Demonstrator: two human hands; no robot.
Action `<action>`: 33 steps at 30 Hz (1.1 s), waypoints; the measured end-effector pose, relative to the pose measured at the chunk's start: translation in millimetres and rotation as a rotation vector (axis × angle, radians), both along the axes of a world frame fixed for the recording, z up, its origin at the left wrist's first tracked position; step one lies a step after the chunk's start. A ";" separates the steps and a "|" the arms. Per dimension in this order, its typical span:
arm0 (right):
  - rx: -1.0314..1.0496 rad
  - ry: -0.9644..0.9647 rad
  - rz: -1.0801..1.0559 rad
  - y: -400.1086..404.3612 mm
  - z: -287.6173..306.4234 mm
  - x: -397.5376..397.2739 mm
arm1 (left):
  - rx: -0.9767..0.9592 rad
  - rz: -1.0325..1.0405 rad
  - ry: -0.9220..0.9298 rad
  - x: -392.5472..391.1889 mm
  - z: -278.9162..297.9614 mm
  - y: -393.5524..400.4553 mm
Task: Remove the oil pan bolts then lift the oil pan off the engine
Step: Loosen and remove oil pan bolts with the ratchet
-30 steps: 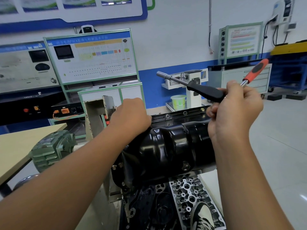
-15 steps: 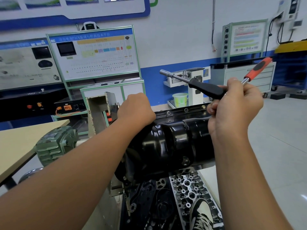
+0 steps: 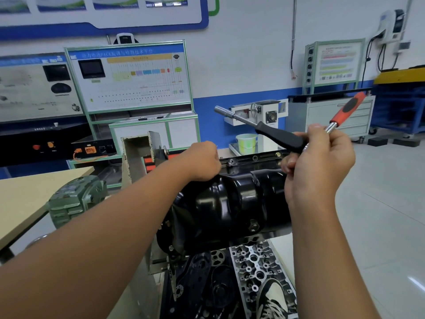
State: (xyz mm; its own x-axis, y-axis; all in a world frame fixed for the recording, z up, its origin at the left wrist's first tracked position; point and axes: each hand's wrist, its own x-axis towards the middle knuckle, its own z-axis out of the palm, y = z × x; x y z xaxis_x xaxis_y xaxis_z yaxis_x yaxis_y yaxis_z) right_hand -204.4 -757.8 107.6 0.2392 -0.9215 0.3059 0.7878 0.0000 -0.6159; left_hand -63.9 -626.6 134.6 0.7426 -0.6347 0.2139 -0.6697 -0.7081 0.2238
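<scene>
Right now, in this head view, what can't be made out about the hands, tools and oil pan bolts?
- Left hand: its fingers curl over the oil pan rim; whatever they hold is hidden.
- Right hand covers where the black-handled socket driver and the red-handled tool meet.
- Far flange bolts: too small to judge looseness.
- Near flange: hidden below the pan.

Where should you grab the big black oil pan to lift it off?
Probably by the flat flange at its rim, one hand on each long side. The oil pan has a rounded, glossy belly that looks slippery, and the protruding flange gives fingers an edge.
</scene>
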 end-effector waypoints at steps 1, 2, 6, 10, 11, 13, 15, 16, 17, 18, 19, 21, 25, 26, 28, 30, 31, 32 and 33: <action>0.015 -0.006 -0.003 0.2 0.1 -0.6 | -0.038 -0.010 -0.018 2.6 -1.7 -0.3; 0.032 -0.012 -0.004 0.1 0.5 -1.0 | -0.084 -0.033 -0.033 3.9 -3.0 -0.3; 0.093 -0.038 0.001 -1.5 2.2 -1.6 | -0.193 -0.173 0.004 2.8 -2.7 -5.7; 0.075 -0.030 -0.015 -1.8 0.6 0.6 | -0.087 -0.178 -0.057 2.5 -1.7 -18.6; 0.064 -0.028 -0.019 -2.0 0.3 1.2 | -0.083 -0.165 -0.066 3.1 -2.2 -20.8; 0.043 -0.023 -0.023 -2.7 -0.2 1.9 | -0.109 -0.139 -0.075 3.5 -3.3 -23.0; 0.028 -0.015 -0.022 -3.3 -0.8 1.7 | -0.101 -0.101 -0.100 2.2 -3.6 -23.7; 0.022 -0.012 -0.021 -3.6 -1.2 1.4 | -0.075 -0.081 -0.120 1.3 -3.5 -24.1; 0.017 -0.010 -0.020 -3.7 -1.6 1.2 | -0.050 -0.062 -0.143 0.1 -3.5 -24.4; 0.015 -0.010 -0.017 -3.6 -1.8 0.9 | -0.033 -0.043 -0.162 -1.1 -3.5 -24.7; 0.014 -0.012 -0.013 -3.4 -1.8 0.6 | -0.023 -0.025 -0.175 -2.5 -3.3 -24.6; 0.016 -0.018 -0.008 -3.1 -1.6 0.0 | -0.013 0.011 -0.181 -5.1 -3.0 -23.9; 0.031 -0.031 0.001 -3.1 -1.1 -0.3 | -0.047 0.076 -0.130 -6.5 -4.4 -20.3; 0.034 -0.033 0.003 -3.3 -1.0 -0.2 | -0.051 0.090 -0.105 -5.6 -4.5 -19.6; 0.033 -0.033 0.006 -3.5 -1.1 -0.2 | -0.026 0.091 -0.063 -2.5 -4.1 -18.7; 0.028 -0.028 0.006 -3.5 -1.6 -0.3 | 0.047 0.041 -0.037 1.4 -1.8 -17.5; 0.027 -0.026 0.005 -3.6 -1.8 -0.4 | 0.088 0.004 -0.027 2.4 0.0 -16.6; 0.027 -0.026 0.004 -3.7 -1.9 -0.3 | 0.126 -0.031 -0.022 2.7 2.1 -15.3; 0.027 -0.028 0.003 -3.7 -1.9 -0.2 | 0.156 -0.064 -0.018 3.1 4.3 -13.8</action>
